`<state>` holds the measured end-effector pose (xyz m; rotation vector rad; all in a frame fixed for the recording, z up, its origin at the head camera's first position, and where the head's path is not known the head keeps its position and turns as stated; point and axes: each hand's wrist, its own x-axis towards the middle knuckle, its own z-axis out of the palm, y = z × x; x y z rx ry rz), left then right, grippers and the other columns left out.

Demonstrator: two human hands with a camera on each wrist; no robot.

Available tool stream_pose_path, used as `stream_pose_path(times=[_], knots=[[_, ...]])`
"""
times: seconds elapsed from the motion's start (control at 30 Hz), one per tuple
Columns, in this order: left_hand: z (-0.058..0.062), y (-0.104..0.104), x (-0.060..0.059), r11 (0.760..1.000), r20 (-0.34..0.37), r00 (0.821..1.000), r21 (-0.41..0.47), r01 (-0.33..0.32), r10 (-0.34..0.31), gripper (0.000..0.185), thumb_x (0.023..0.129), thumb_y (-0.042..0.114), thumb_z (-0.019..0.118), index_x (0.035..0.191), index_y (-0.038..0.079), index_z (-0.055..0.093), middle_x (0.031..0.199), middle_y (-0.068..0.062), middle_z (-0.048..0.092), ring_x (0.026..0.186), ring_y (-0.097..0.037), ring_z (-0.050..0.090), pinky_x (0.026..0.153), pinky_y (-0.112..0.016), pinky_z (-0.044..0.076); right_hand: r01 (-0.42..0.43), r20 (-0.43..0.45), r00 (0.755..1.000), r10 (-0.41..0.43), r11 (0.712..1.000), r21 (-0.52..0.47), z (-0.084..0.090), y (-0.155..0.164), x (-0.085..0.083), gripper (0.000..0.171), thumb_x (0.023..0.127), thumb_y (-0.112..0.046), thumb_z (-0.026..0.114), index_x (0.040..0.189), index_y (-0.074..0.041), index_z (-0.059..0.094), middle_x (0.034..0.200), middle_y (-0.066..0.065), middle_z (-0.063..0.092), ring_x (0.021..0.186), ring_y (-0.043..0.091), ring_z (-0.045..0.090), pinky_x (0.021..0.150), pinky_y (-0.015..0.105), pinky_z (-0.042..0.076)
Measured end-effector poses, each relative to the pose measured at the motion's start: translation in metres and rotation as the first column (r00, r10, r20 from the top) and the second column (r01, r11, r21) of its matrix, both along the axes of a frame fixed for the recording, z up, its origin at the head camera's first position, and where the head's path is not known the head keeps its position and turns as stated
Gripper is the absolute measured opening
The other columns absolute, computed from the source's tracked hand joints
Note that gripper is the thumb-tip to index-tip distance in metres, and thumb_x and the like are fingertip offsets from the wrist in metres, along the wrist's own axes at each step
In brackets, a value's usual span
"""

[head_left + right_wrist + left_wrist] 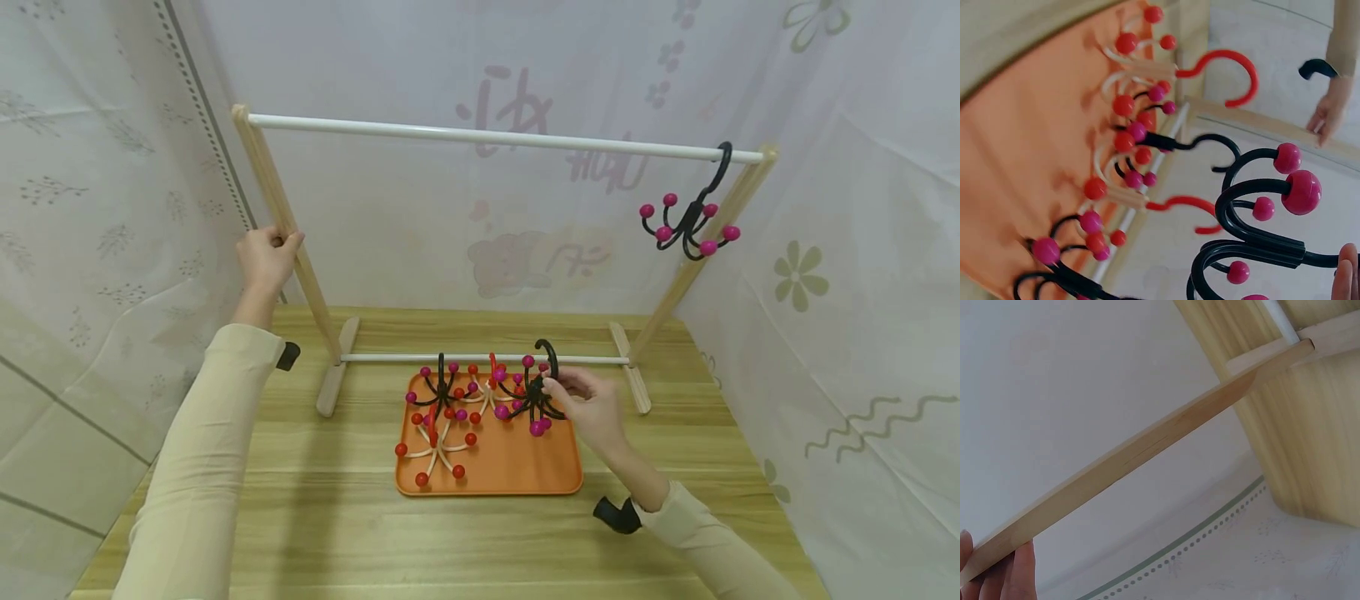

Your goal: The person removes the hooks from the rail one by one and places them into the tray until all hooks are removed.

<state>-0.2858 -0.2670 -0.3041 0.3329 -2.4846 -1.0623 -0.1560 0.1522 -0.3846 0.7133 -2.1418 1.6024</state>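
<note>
My left hand (267,260) grips the left wooden upright (1129,450) of a hanging rack, fingers wrapped at its edge in the left wrist view. In my right hand (598,410) is a black multi-arm hook hanger (1260,244) with magenta ball tips, pinched near its hook and held over the right part of the orange tray (517,467). Two cream hangers with red hooks and red balls, one a cream hanger (437,448) at the front left, stand on the tray. Another black hanger (442,390) stands behind it; a further black hanger (1079,281) shows in the right wrist view.
A black hanger (692,221) with magenta balls hangs at the right end of the white top rod (480,136). The lower white rod (375,358) runs behind the tray. Wooden feet (630,371) rest on the wood-grain table (360,533). A patterned curtain (420,225) stands behind.
</note>
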Motion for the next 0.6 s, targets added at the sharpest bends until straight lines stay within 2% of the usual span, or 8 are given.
stream_pose_path(times=[0.27, 0.37, 0.6], knots=[[0.000, 0.000, 0.001, 1.000, -0.008, 1.000, -0.010, -0.005, 0.005, 0.036, 0.091, 0.029, 0.047, 0.090, -0.005, 0.059, 0.087, -0.018, 0.059, 0.059, -0.013, 0.042, 0.046, -0.020, 0.033, -0.078, 0.002, 0.997, 0.078, 0.997, -0.010, -0.024, -0.011, 0.009, 0.011, 0.076, 0.012, 0.062, 0.086, 0.010, 0.062, 0.076, 0.017, 0.063, 0.064, 0.029, 0.060, 0.057, 0.030, 0.050], [0.000, 0.000, 0.001, 1.000, -0.010, 1.000, -0.010, -0.006, 0.006, 0.036, 0.091, 0.028, 0.047, 0.091, -0.005, 0.060, 0.088, -0.018, 0.059, 0.060, -0.013, 0.042, 0.047, -0.020, 0.033, -0.089, 0.012, 0.996, 0.089, 0.996, 0.001, -0.035, -0.015, 0.013, 0.011, 0.076, 0.011, 0.062, 0.087, 0.009, 0.062, 0.076, 0.016, 0.063, 0.063, 0.028, 0.059, 0.058, 0.030, 0.049], [0.000, 0.000, 0.000, 1.000, -0.004, 1.000, 0.000, -0.002, 0.002, 0.035, 0.091, 0.028, 0.047, 0.090, -0.005, 0.059, 0.092, -0.020, 0.060, 0.060, -0.013, 0.042, 0.047, -0.021, 0.033, -0.071, 0.094, 0.993, 0.070, 0.997, 0.010, -0.060, -0.026, 0.019, 0.010, 0.078, 0.003, 0.063, 0.088, 0.007, 0.063, 0.076, 0.011, 0.064, 0.066, 0.029, 0.060, 0.059, 0.031, 0.050]])
